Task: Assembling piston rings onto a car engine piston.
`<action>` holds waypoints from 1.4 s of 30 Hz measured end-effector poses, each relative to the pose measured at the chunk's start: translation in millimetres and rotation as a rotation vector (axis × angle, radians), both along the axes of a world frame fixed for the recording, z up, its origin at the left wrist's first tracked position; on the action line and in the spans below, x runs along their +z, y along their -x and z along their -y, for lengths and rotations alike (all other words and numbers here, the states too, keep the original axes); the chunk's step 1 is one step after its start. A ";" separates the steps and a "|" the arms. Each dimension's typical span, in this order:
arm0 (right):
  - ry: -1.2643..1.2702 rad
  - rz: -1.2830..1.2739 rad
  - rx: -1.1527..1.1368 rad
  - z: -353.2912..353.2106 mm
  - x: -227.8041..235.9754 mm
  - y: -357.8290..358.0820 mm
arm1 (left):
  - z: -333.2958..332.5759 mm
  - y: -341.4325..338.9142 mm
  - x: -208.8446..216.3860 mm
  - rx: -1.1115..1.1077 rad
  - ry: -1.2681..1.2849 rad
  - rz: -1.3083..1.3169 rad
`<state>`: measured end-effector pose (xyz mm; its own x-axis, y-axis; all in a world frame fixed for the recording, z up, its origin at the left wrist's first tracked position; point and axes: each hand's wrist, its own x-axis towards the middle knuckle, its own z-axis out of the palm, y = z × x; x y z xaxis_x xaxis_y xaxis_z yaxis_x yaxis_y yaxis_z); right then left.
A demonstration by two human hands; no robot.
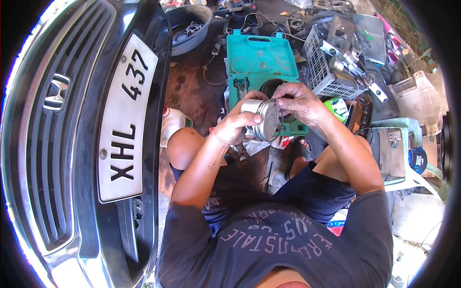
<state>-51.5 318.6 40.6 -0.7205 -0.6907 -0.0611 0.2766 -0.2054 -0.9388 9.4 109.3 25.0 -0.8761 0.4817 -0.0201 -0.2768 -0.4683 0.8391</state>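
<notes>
A silver engine piston [269, 123] is held up in front of my body, its round crown turned toward the right. My left hand [231, 126] is closed around its skirt, the thumb lying across the side near the grooves. At the crown's upper right edge, my right hand [302, 106] pinches a thin dark piston ring [281, 123]. Part of that ring hangs along the crown's rim; whether it sits in a groove I cannot tell. Just behind both hands lies an opened teal tool case [263, 56], with pliers [241, 86] and a dark coil in its lower half.
A car's front bumper [149, 120] fills the left side. Beyond are a grey basin [197, 41] and a white jug [175, 122]. To the right stand a grey plastic crate [319, 72], pistons with connecting rods [350, 60], and a pale green chair [408, 129].
</notes>
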 end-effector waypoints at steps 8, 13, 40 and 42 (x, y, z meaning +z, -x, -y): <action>0.173 0.261 0.042 -0.2 -15.9 -5.0 | -7.7 -7.9 12.4 -0.015 -0.179 0.141; 0.220 0.187 0.032 2.4 -15.4 -11.3 | -7.4 -11.5 11.1 0.053 -0.168 0.255; -0.037 -0.427 -0.062 3.3 -6.4 -6.3 | 1.6 -10.0 11.1 0.022 0.062 -0.058; -0.058 -0.539 -0.002 3.7 -2.0 -6.8 | 4.3 -11.9 12.3 -0.006 0.062 -0.063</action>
